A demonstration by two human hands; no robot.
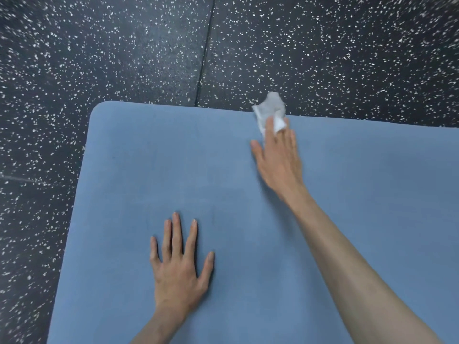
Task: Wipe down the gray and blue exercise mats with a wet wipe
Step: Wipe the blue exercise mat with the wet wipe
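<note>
Two bare hands are on the blue mat (139,170), which fills the near and right part of the view and lies on dark speckled flooring (99,45). Nearest, the left hand (177,266) rests palm down on the mat, fingers straight and spread apart. Farther off and to the right, the right hand (278,157) reaches out on a long extended arm to the mat's far edge, fingers straight and close together, pressing a crumpled white wet wipe (270,111) that bunches past the fingertips over the edge. A seam (206,50) in the flooring runs away beyond the mat.
</note>
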